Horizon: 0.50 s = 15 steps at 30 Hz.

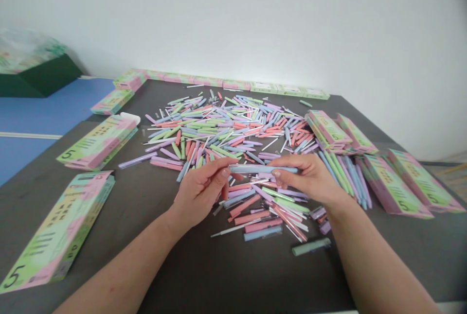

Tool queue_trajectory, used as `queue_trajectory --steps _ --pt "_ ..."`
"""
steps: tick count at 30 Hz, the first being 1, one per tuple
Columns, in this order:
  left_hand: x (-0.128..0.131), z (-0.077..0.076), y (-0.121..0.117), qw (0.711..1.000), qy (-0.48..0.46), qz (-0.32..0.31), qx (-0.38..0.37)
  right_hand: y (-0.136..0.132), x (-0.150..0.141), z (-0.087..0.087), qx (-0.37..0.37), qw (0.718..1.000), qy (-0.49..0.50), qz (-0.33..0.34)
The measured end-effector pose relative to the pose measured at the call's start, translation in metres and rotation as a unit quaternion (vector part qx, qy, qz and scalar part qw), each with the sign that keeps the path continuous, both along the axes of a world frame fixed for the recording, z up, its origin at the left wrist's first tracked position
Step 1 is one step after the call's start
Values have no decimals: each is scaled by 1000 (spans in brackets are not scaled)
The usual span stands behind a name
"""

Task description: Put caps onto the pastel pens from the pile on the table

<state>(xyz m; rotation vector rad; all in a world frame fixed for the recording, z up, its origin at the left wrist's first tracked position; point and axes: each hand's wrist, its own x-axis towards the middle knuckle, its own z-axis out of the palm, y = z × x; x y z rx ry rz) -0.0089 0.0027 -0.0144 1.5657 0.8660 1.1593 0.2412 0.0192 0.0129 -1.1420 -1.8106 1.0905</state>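
A light blue pen (pixel 263 169) is held level between my two hands, above a big heap of pen parts. My left hand (pixel 202 187) pinches its left end, which looks clear or whitish. At the other end, the fingers and thumb of my right hand (pixel 304 178) close on the blue barrel. Below and behind lies the heap of loose pen parts (pixel 215 124) in blue, green, purple and red, with thin white refills among them. Nearer me, a grey-green pen piece (pixel 311 247) lies apart on the dark table (pixel 233 275).
Pink and green pen boxes (pixel 98 139) stand at the left, with another box (pixel 58 226) nearer. More boxes (pixel 397 183) lie at the right beside a row of assembled-looking pens (pixel 346 178). Boxes (pixel 207 81) line the back edge. A dark green bin (pixel 40 76) sits far left.
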Motion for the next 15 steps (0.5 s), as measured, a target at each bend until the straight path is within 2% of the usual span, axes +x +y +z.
queue_trajectory --steps 5,10,15 --pt "0 1 0 999 30 18 3 0 0 1 15 1000 -19 -9" --pt "-3 1 1 1000 24 8 0 -2 -2 2 40 998 -48 -2" --pt "-1 1 3 993 117 15 -17 -4 -8 -2 61 994 -81 27"
